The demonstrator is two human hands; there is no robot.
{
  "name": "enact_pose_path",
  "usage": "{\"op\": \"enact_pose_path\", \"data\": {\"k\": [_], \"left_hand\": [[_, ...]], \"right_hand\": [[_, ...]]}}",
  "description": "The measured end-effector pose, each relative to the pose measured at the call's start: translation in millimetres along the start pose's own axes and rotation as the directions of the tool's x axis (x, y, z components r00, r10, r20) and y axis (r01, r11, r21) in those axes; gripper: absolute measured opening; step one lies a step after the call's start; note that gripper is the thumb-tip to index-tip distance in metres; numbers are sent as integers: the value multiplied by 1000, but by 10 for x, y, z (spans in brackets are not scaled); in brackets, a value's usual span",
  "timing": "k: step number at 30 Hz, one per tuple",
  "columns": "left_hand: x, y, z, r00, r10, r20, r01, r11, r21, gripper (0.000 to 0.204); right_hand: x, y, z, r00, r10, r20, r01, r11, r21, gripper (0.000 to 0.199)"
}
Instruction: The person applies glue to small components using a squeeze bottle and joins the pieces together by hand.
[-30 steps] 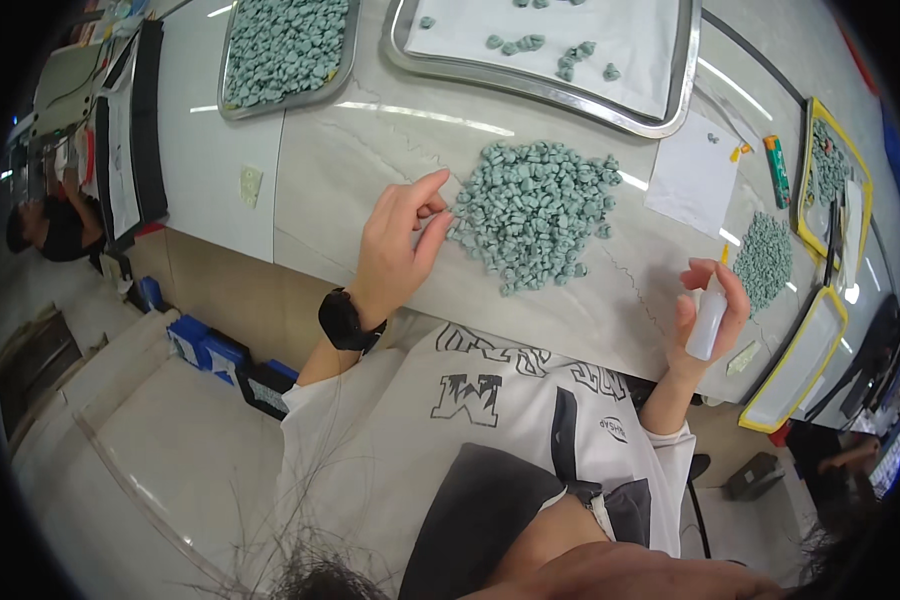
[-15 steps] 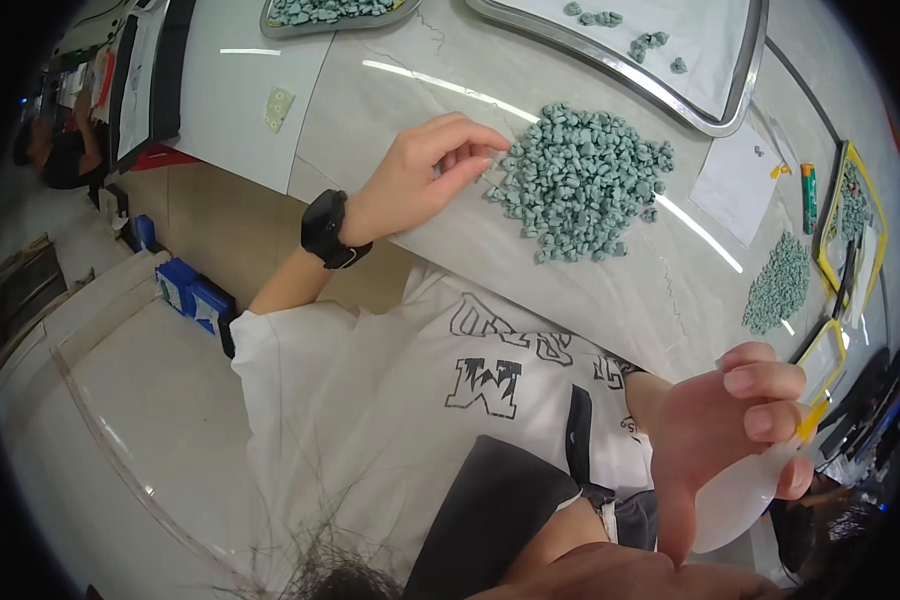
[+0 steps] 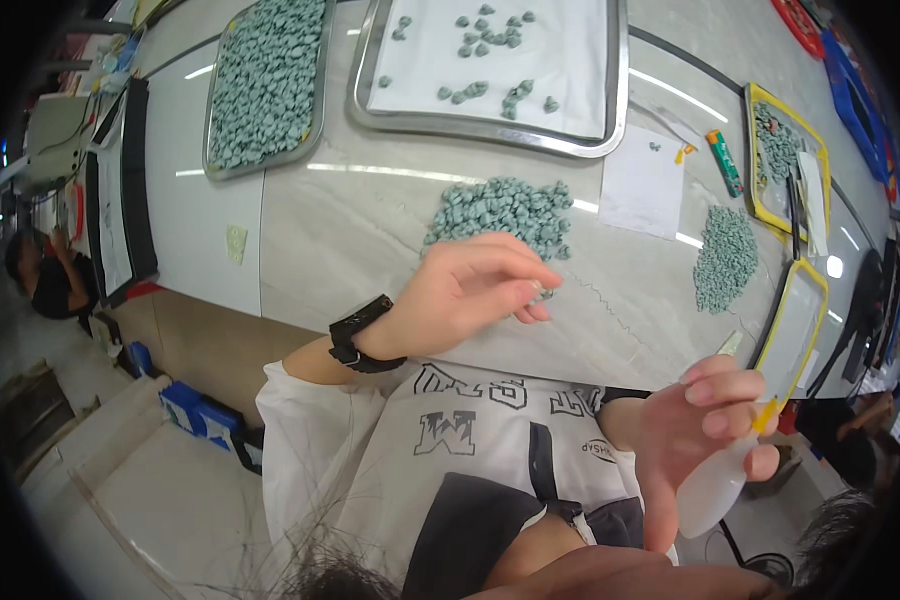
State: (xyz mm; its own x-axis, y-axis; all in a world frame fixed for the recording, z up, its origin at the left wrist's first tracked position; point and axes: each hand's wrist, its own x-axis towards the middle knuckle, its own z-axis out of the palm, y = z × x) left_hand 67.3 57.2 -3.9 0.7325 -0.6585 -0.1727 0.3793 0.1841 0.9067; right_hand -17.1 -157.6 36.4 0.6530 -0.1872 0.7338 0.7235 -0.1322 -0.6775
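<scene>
My left hand, with a black watch on its wrist, is in front of a pile of grey-green pieces on the table. Its thumb and fingertips are closed on a small grey-green piece, mostly hidden by the fingers. On the right, my right hand is wrapped around a translucent white squeeze bottle with a yellow tip. That bottle is held near my chest, over the table's near edge. A heap of finer grey-green bits lies beyond this hand.
A metal tray lined with white cloth holds several spaced clusters. Left of it, another tray is full of pieces. White paper, a green tube and yellow-rimmed trays lie right. A co-worker sits far left.
My left hand has moved from the pile's left side to its near side, a piece now between its fingers. The view has shifted, showing more of the trays. My right hand still grips the bottle.
</scene>
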Motion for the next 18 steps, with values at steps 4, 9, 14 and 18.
{"op": "enact_pose_path", "data": {"k": [4,9,14,18], "left_hand": [[257,24,196,984,-70,161,97,981,-166,24],[390,-123,128,978,-93,189,117,986,-119,28],[369,-184,107,996,-88,19,91,969,-232,26],[358,-220,63,982,-189,-20,172,929,-326,26]], "right_hand": [[-164,296,17,988,142,-68,-153,965,-214,61],[-271,545,126,984,150,94,-116,946,-302,44],[-349,642,159,975,197,100,-155,934,-323,44],[-339,685,135,976,192,100,-165,959,-231,52]]}}
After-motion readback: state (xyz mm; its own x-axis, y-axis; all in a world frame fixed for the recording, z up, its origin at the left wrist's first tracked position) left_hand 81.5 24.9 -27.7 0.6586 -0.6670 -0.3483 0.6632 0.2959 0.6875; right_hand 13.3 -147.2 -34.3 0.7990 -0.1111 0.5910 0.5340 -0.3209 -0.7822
